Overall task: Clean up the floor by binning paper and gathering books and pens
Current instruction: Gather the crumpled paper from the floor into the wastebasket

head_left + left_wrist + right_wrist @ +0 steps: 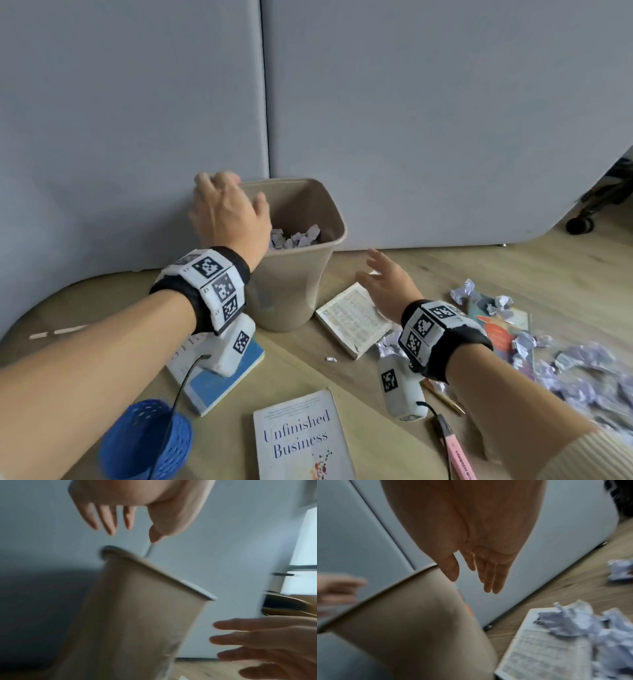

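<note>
Grey panels back a wooden floor [428, 274] strewn with clutter. Left hand [226, 212] hovers over the near rim of the bin [298, 274], fingers loose and holding nothing. Right hand [387, 284] hangs beside the bin above an open book [352, 318], fingers spread, empty. Inside the bin lie paper balls [298, 236]. More crumpled paper [565, 363] litters the floor to the right, some on a colourful book [500, 329]. Nearer lie a blue book [219, 380], a white book [301, 442], a pink pen [455, 452] and a blue cup [147, 442]
</note>
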### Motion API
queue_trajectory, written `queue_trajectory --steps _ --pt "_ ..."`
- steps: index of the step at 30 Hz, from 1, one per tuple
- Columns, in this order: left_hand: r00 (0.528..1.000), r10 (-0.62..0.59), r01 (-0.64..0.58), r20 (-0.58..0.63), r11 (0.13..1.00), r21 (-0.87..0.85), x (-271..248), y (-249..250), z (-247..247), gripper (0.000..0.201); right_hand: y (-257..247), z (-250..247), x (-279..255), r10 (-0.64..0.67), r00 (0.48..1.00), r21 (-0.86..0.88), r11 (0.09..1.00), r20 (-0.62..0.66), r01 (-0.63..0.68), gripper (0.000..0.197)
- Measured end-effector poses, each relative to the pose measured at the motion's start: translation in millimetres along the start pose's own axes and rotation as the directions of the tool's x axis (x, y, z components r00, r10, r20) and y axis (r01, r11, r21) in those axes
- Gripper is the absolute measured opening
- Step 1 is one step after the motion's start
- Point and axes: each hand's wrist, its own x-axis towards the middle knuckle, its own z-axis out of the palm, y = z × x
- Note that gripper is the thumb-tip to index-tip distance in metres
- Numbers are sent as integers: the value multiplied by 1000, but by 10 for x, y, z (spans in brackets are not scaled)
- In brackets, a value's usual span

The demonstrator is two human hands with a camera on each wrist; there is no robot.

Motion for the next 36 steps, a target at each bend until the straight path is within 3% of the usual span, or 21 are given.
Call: queue_trajectory --steps 1,3,6,9,13,16,18,20,22,25,27,30,33,36 --pt "984 167 -171 -58 982 -82 -69 195 9 30 130 -60 -4 47 999 -102 994 -16 -48 57" --pt "912 409 -403 -39 871 -281 -277 548 127 23 413 -186 -50 141 990 -314 939 -16 -139 57" --pt "779 588 -452 216 766 -457 -699 872 491 19 827 -380 -167 228 974 -519 832 -7 -198 58" --pt "634 554 -381 539 831 -405 -1043 913 1003 21 1211 -529 -272 254 967 -614 760 -24 -215 54" --pt "442 438 -393 783 879 -270 -1351 766 1622 44 1604 -591 -399 238 971 -680 714 8 -169 61" --pt "276 435 -609 857 769 -194 -1579 683 1933 90 1786 -538 -482 239 971 -733 661 2 -161 72" --pt "231 420 -681 878 714 -162 -1649 704 2093 123 1875 -461 -521 248 967 -739 642 -50 -203 91" --pt "207 407 -690 890 705 -162 -1696 716 2287 139 1973 -378 -523 262 961 -722 649 -83 -240 106" --pt "152 446 -708 882 672 -217 -1776 698 2442 140 2087 -317 -505 246 967 -729 650 -67 -216 103" --pt "29 499 -786 866 547 -289 -1926 633 2553 115 2199 -248 -515 150 988 -686 721 26 -92 71" --pt "7 516 -821 857 492 -289 -1958 591 2561 96 2257 -210 -534 123 990 -646 762 66 -52 57" --pt "26 590 -879 807 398 -263 -1929 559 2516 81 2314 -175 -528 91 996 -575 816 26 -60 33" --pt "28 678 -887 734 356 -295 -1950 491 2526 67 2373 -178 -511 109 994 -513 851 -30 -109 11" --pt "35 694 -872 719 373 -317 -2037 422 2465 53 2428 -212 -531 100 995 -524 846 -25 -98 8"
